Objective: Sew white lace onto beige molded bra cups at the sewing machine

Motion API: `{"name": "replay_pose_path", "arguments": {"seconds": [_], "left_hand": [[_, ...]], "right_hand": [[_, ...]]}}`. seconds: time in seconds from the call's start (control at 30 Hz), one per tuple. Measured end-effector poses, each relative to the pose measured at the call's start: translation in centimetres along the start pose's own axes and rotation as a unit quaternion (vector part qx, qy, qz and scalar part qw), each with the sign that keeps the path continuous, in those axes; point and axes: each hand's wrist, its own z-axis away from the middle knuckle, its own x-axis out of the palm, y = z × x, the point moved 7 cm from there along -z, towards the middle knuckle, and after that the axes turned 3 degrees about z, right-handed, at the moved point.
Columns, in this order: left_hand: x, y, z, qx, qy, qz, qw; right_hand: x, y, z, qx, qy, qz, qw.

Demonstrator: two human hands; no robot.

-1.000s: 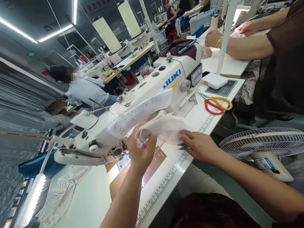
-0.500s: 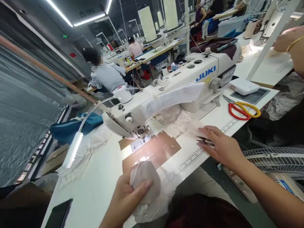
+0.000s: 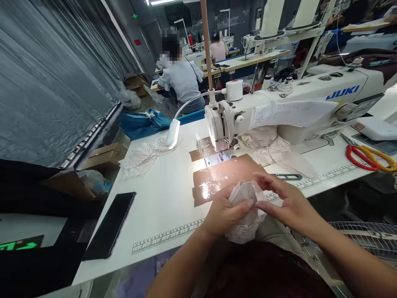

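Near the table's front edge, my left hand [image 3: 225,213] holds a pale beige lace fabric piece [image 3: 245,223], thumb pressed on top. My right hand [image 3: 283,203] closes on the right edge of the same piece, thumb and fingers around it. Just beyond the hands is the sewing machine [image 3: 279,111], its needle area lit over brown taped sheets [image 3: 228,174]. Dark thread snips [image 3: 287,176] lie on the table behind my right hand. More beige lace pieces [image 3: 279,151] rest beside the machine's base.
A black phone [image 3: 110,225] lies at the table's left, with lace pieces [image 3: 145,155] behind it. Red and yellow scissors [image 3: 369,157] and a white box [image 3: 376,127] are at right. A lamp [image 3: 173,133] hangs left of the needle. People sit at machines beyond.
The view has swung left. My right hand has let go of the snips, which now lie on the table, and has come to the fabric in my left hand.
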Motion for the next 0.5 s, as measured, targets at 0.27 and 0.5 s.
{"name": "replay_pose_path", "arguments": {"seconds": [0.27,0.5], "left_hand": [[-3.3,-0.4,1.1,0.069,0.172,0.148,0.971],[-12.6,6.1,8.4,0.224,0.447,0.089,0.861]], "right_hand": [[4.2,-1.9,-0.4,0.076,-0.013,-0.054,0.996],[7.7,-3.7,-2.7,0.081,-0.137,-0.216,0.963]]}}
